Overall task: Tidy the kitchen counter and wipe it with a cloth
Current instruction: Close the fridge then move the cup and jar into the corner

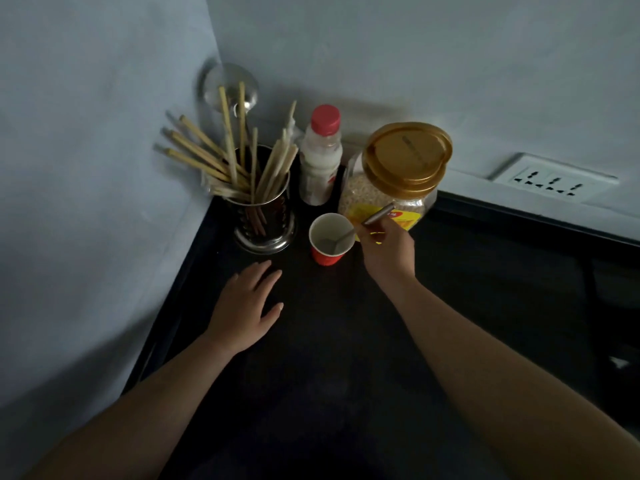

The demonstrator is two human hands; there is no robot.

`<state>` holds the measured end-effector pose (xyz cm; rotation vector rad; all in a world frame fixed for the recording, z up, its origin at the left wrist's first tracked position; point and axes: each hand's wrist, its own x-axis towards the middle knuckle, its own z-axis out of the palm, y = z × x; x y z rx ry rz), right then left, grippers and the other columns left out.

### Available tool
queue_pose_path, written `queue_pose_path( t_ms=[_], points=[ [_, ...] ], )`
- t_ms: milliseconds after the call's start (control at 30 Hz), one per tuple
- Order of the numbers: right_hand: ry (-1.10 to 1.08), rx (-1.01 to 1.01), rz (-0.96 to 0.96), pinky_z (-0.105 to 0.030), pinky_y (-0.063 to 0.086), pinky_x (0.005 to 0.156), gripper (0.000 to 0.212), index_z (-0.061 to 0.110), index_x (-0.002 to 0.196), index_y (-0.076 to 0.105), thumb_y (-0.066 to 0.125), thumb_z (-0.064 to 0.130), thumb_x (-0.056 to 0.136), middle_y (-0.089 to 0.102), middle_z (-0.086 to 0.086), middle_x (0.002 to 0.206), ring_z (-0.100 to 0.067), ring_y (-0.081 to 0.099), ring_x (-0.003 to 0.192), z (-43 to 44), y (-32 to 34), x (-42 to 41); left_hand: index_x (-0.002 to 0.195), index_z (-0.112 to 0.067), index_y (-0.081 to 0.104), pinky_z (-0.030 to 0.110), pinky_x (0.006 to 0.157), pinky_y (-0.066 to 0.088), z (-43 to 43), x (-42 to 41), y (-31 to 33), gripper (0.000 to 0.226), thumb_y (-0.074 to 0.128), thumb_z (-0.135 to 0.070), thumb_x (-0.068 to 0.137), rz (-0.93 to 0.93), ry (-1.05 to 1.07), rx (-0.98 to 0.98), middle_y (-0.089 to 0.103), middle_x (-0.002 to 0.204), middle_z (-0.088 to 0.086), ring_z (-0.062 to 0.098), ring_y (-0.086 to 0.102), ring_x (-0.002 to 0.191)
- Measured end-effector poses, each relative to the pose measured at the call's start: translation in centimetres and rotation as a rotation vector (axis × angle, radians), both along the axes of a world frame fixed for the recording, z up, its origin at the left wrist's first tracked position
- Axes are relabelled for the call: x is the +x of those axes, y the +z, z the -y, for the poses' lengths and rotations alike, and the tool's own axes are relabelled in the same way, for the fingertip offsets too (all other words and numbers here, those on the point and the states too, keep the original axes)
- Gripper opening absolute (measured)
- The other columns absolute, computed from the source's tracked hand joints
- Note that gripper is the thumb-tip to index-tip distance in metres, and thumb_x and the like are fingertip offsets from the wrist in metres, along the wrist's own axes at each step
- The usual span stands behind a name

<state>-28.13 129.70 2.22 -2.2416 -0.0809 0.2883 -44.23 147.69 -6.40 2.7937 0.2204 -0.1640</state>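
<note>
A red paper cup (327, 255) with a white inside stands on the black counter (339, 341) near the back corner. My right hand (389, 249) is shut on the handle of a metal spoon (346, 239), whose bowl rests inside the cup. My left hand (244, 306) lies flat and open on the counter, in front of a steel holder (265, 221) full of chopsticks. No cloth is in view.
A milk bottle with a red cap (320, 161) and a clear jar of grains with a gold lid (398, 178) stand against the back wall. A ladle (230, 88) hangs in the corner. A white socket strip (554, 178) sits on the right wall.
</note>
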Motion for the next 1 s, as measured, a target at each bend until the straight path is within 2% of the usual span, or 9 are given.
queue_pose_path(
  t_ms=[100,167,300,633,867,1000],
  points=[
    [-0.011,-0.026,0.047,-0.011,0.035,0.058,0.015,0.015,0.099,0.065,0.059,0.025,0.089,0.060,0.009,0.087,-0.003,0.055,0.076,0.0,-0.1,0.1,0.142,-0.021,0.033,0.045,0.112,0.020,0.2,-0.6,-1.2,0.059,0.032,-0.048,0.090,0.006,0.008,0.014,0.029,0.153,0.006,0.024,0.023,0.142],
    [-0.005,-0.022,0.061,-0.010,0.035,0.059,0.014,0.014,0.097,0.066,0.060,0.024,0.088,0.062,0.008,0.086,-0.004,0.056,0.077,0.0,0.0,0.0,0.143,-0.023,0.030,0.042,0.113,0.016,0.2,-0.8,-1.6,0.058,0.032,-0.047,0.091,0.019,0.011,0.016,0.026,0.154,0.004,0.022,0.020,0.143],
    [-0.004,0.010,0.074,-0.008,0.036,0.059,0.011,0.016,0.091,0.066,0.063,0.026,0.087,0.063,0.010,0.082,0.005,0.055,0.073,-0.5,0.4,0.2,0.143,-0.024,0.031,0.041,0.114,0.015,0.0,-0.6,-1.8,0.058,0.034,-0.047,0.091,0.021,0.018,-0.002,0.026,0.154,0.002,0.021,0.021,0.143],
    [-0.005,0.225,0.177,-0.004,0.044,0.063,0.004,0.024,0.084,0.064,0.066,0.022,0.084,0.064,0.016,0.076,0.006,0.060,0.074,-2.6,4.6,0.1,0.141,-0.024,0.035,0.041,0.113,0.018,0.0,-0.6,-1.9,0.057,0.035,-0.048,0.089,0.037,0.030,0.002,0.030,0.153,0.002,0.019,0.023,0.142],
    [0.122,0.474,0.356,-0.015,0.049,0.062,0.004,0.018,0.082,0.065,0.066,0.015,0.084,0.068,0.006,0.072,-0.004,0.064,0.066,-7.2,12.3,1.9,0.141,-0.027,0.035,0.038,0.114,0.014,0.0,-0.7,-2.0,0.057,0.036,-0.049,0.089,0.050,0.048,-0.019,0.028,0.154,-0.002,0.016,0.019,0.142],
    [0.199,0.533,0.385,-0.018,0.050,0.061,0.002,0.014,0.084,0.065,0.065,0.012,0.085,0.066,0.005,0.070,-0.007,0.063,0.064,-9.4,13.5,2.4,0.141,-0.027,0.035,0.038,0.114,0.014,0.1,-0.8,-2.0,0.057,0.036,-0.049,0.089,0.061,0.049,-0.017,0.027,0.154,-0.002,0.015,0.019,0.142]
  ],
)
